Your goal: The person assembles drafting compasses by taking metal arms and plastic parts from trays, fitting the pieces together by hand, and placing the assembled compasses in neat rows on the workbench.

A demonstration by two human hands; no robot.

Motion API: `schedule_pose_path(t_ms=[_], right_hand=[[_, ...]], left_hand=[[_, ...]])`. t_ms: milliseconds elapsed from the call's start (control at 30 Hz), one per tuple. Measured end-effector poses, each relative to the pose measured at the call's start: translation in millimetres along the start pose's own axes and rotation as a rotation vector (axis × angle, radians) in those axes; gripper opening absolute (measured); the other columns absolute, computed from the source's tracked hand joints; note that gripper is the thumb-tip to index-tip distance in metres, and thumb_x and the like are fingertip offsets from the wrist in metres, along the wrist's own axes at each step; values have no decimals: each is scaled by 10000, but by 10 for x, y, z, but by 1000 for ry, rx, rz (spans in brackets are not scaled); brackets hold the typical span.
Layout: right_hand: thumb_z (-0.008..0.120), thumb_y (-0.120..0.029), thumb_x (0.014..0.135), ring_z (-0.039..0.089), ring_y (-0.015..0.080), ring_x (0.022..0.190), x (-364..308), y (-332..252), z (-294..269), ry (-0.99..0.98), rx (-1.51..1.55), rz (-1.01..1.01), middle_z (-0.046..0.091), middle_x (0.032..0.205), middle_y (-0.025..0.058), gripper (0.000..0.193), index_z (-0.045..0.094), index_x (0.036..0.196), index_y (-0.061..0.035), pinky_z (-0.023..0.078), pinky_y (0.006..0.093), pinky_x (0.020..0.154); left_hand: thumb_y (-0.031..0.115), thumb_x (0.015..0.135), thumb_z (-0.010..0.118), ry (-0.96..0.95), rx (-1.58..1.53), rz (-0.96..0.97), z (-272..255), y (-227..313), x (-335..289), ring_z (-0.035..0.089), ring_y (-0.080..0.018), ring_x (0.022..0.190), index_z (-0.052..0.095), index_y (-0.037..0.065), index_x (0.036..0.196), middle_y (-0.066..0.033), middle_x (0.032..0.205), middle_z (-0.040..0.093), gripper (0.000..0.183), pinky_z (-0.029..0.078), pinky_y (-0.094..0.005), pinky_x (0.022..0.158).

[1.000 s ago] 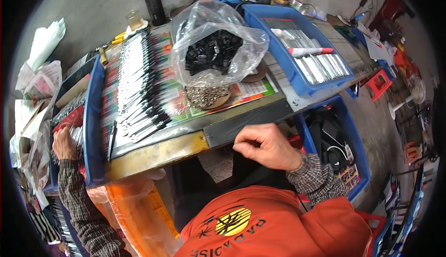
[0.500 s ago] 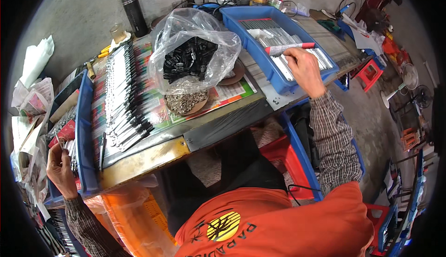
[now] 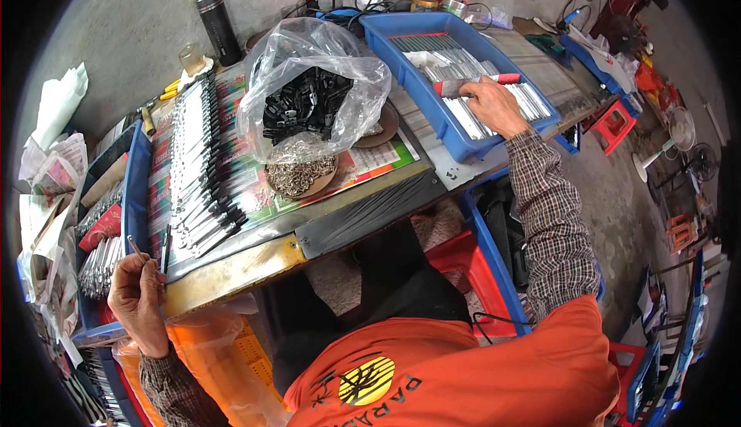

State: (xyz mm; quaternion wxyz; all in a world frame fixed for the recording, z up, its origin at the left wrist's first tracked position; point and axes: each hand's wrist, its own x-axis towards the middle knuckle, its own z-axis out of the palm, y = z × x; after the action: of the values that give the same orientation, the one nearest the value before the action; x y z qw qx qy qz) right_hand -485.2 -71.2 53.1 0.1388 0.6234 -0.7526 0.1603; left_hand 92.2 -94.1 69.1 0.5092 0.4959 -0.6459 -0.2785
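Grey plaster wall fills the upper part of the frame behind your workbench, whose front edge climbs from lower left toward the right. At the lower left, your left hand is closed, thumb and fingertips pinching a thin, dark metallic rod that points up out of the grip. Just beyond it stands a long blue plastic bin, with silvery slim rods and a flat red packet inside.

At the upper right, your right hand reaches into a rectangular blue plastic tray, fingers bent downward at the slim silver pieces, right by a red-and-white wrapped bundle. You hide your fingertips there, so I cannot tell whether they grip anything.

Between your hands, a row of slim white-and-black pen-like pieces lies at left centre. Right of it, a clear plastic bag holds black plastic parts, with small shiny metal parts heaped just below.
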Motion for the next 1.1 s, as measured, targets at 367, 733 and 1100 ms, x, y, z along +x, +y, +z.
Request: schedule_pose_path(t_ms=[367,733,1100], right_hand=[[647,-154,743,568,224,671,55,-7,-63,-27,154,33,577,736,102,210,617,914,-36,425,365,620],[669,-147,705,617,296,787,104,59,-28,-27,181,80,630,818,141,221,635,904,-57,460,411,698],[664,-152,694,620,315,706,3,-55,-72,69,204,166,635,728,170,232,632,860,6,470,400,659]], left_hand=[[-37,868,579,-117,-134,-102,285,180,-209,578,-50,623,579,13,963,-5,777,591,107,400,-157,486],[-9,877,590,-169,-191,-151,385,164,-362,584,-61,632,583,11,914,-8,767,598,42,409,-171,507],[-2,882,579,-169,-281,-160,423,100,-479,573,-70,647,580,9,915,-19,770,591,35,433,-184,502]])
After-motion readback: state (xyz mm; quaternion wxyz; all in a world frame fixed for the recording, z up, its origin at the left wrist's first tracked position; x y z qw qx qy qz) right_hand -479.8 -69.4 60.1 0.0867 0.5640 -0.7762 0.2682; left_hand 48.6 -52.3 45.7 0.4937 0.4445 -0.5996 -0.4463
